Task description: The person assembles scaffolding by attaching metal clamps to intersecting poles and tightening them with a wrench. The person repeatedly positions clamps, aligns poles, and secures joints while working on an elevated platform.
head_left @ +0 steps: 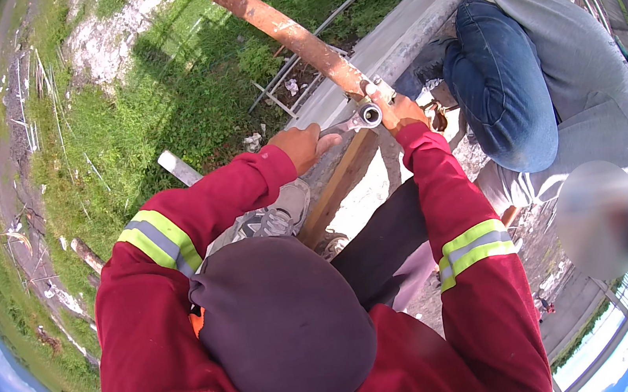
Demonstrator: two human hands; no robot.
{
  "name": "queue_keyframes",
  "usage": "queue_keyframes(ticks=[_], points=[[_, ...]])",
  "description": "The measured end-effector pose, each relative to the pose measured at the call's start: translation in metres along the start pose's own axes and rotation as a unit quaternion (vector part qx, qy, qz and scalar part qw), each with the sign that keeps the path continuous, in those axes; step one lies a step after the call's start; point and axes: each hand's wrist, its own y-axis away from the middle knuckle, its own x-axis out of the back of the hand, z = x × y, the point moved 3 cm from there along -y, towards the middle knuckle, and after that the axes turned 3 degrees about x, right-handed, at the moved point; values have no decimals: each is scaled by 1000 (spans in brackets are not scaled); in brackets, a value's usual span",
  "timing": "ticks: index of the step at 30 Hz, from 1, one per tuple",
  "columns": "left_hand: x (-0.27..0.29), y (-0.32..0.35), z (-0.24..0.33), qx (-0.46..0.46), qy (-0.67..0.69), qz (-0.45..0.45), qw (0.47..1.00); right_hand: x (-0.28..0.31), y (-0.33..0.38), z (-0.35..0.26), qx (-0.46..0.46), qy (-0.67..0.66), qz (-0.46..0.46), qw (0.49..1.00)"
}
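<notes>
A rusty orange steel pipe [284,32] slants in from the top and ends near my hands, where a metal clamp [381,92] sits on it. In my closed left hand [300,149] is the handle of a ratchet wrench [348,123]. Its round socket head lies at the clamp, pointing toward my right hand. My right hand [403,113] is wrapped round the clamp at the pipe's end; its fingertips are partly hidden. Just below the wrench, a wooden plank [340,186] runs down toward my shoes [287,206].
Close on the right crouches another person in a grey top and blue jeans [503,92]. A pale concrete ledge [406,21] runs behind the clamp. Beyond it, grassy ground [195,77] lies lower, with scattered poles. My bent knee in dark cloth [284,327] rises between my arms.
</notes>
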Motion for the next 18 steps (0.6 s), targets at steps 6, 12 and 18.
queue_keyframes(ticks=[6, 12, 18], points=[[-29, -2, -12, -28, 31, 97, 994, 0, 2, -2, 20, 10, 35, 999], [35, -45, -22, -163, -127, -35, 978, 3, 4, -4, -2, 15, 51, 999], [69, -86, -22, -277, -204, -79, 936, 4, 1, -4, -5, -6, 42, 999]])
